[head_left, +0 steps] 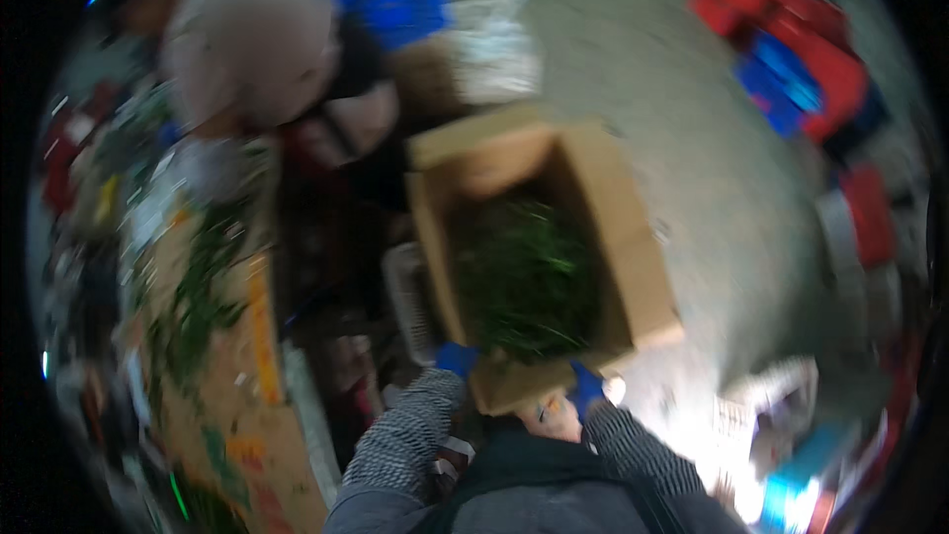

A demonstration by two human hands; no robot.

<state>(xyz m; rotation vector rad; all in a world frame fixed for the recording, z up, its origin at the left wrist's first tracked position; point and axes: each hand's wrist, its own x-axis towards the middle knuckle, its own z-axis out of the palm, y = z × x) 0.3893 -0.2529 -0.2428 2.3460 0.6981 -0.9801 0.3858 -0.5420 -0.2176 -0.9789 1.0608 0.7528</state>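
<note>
An open cardboard box [647,287] stands right in front of me, its flaps folded outward. Inside it lies a heap of leafy green stalks [534,277]. My left hand [457,360], in a blue glove, is at the near left corner of the box. At the near right part of the rim is my right hand [586,384], gloved in blue too. Both hands seem closed on the cardboard edge, though motion blurs the fingers.
A co-worker [257,49] bends over a work table [208,356] on the left, strewn with green leaves. A white plastic basket [407,302] sits left of the box. Blue crates [395,0] and a white sack [494,49] lie beyond; red bins [791,20] stand far right.
</note>
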